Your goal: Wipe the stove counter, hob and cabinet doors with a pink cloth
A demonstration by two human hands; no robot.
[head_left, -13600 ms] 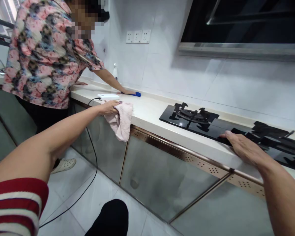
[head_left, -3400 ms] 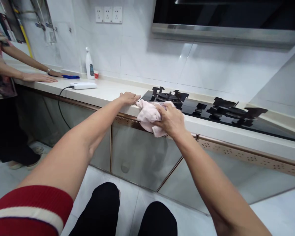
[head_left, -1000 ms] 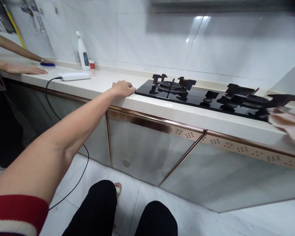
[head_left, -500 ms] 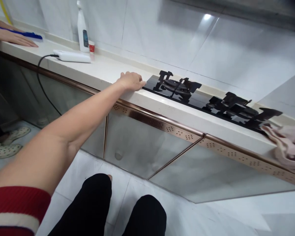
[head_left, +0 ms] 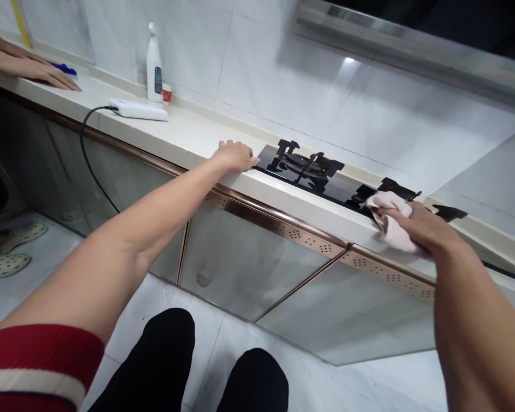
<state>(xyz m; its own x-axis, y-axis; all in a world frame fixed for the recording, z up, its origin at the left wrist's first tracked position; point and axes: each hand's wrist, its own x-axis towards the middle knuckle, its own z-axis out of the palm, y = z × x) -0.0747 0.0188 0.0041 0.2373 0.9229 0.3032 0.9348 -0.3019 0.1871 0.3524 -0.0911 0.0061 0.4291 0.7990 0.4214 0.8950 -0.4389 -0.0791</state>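
Observation:
A pale pink cloth (head_left: pixel 392 229) is bunched in my right hand (head_left: pixel 431 226), whose fingers wrap around it. Hand and cloth are at the front edge of the black gas stove (head_left: pixel 341 189), beside its right burner, and hide part of that burner. My left hand (head_left: pixel 235 156) lies on the white countertop (head_left: pixel 189 137) with nothing in it. Its thumb points at the stove's left corner, and its fingers are slightly bent and apart. The left burner (head_left: pixel 304 164) with its black pan supports is in plain view.
On the counter to the left are a white spray bottle (head_left: pixel 154 71), a small red cup (head_left: pixel 167 93) and a white power bank (head_left: pixel 139 110) with a hanging black cable (head_left: pixel 86 154). Another person's hands (head_left: pixel 43 71) rest by a blue cloth (head_left: pixel 65 68). A range hood (head_left: pixel 390 48) overhangs the stove.
My right hand has come fully into view, moving the cloth leftward from the stove's right end to the right burner. My left hand stays on the counter. The other person's hands have shifted over the blue cloth.

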